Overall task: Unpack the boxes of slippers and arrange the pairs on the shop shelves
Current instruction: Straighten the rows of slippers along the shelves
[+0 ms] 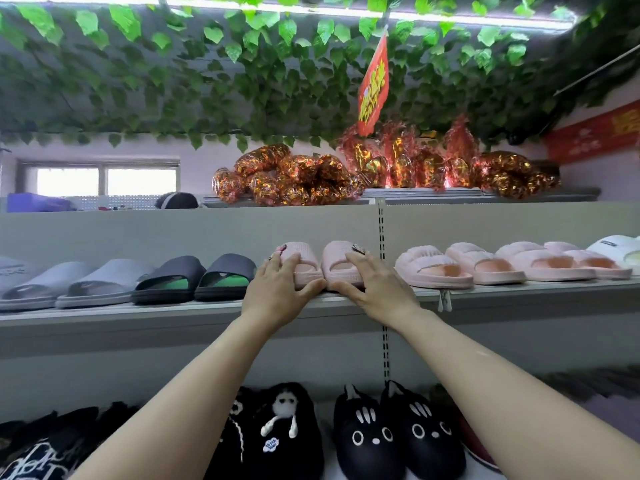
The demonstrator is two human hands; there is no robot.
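Note:
A pair of pale pink slippers stands side by side on the upper grey shelf (519, 289), toes toward me. My left hand (277, 289) rests on the left pink slipper (304, 258), fingers over its strap and thumb at its front edge. My right hand (374, 289) lies on the right pink slipper (337, 258) the same way. Each slipper carries a small charm on its strap. Both forearms reach up from the bottom of the view.
Left of the pair stand black slippers with green insoles (197, 277) and grey slippers (86, 282). To the right are puffy pink slippers (457, 265) and a white one (616, 249). Black plush slippers (391, 431) fill the lower shelf. Foil-wrapped bundles (311, 181) sit on top.

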